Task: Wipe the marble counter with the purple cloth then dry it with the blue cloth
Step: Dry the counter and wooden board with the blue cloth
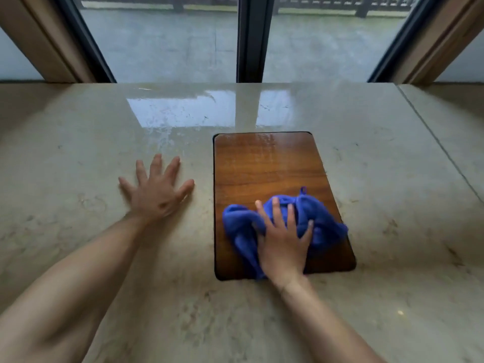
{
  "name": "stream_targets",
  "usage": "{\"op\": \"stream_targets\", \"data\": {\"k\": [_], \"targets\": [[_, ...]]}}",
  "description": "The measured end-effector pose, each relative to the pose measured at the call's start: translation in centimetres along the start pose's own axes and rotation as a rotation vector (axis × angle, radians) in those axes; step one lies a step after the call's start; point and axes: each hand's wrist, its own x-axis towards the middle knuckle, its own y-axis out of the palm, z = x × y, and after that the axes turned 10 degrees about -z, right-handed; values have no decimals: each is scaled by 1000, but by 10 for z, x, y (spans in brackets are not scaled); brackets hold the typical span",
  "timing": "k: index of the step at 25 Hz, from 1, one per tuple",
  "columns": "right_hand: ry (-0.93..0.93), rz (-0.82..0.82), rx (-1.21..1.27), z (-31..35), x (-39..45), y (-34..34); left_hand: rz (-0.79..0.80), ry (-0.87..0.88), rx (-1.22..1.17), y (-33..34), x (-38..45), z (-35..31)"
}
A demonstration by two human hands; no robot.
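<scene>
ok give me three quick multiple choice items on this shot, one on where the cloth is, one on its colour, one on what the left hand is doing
1. Where does the cloth lie?
A. on the near part of the wooden board
B. on the bare marble left of the board
C. on the window sill

2. What colour is the cloth?
A. purple
B. blue
C. white

3. What state is the left hand in?
A. clenched on a cloth
B. lifted off the counter
C. open, fingers spread, flat on the marble

Answers:
1. A, the cloth is bunched on the near end of the wooden board, under the right hand.
2. B, its fabric is plainly blue.
3. C, the left hand lies splayed on the marble counter and holds nothing.
</scene>
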Motion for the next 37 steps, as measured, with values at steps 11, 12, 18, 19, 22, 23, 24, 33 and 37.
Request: {"op": "stream_targets", "data": {"k": [11, 12, 18, 19, 22, 23, 24, 33, 37], "targets": [[41, 124, -11, 29, 343, 37, 11, -65, 63, 7, 40, -4], [46, 132, -3, 34, 363, 39, 19, -63, 78, 7, 41, -3], [73, 146, 39, 75, 430, 50, 30, -63, 96, 7, 40, -3], [69, 146, 45, 78, 432, 50, 33, -63, 99, 7, 41, -5], [-42, 199, 51, 83, 419, 43, 44, -61, 93, 6, 40, -5], [-123, 215, 46, 85, 405, 40, 49, -62, 89, 6, 40, -5], [-206, 230, 32, 89, 386, 37, 56, -62, 88, 5, 40, -6], [-350, 227, -29, 64, 132, 1, -1, -52, -5, 5, 33, -4], [-350, 72, 3, 33, -47, -27, 12, -3, -11, 5, 35, 0]]}}
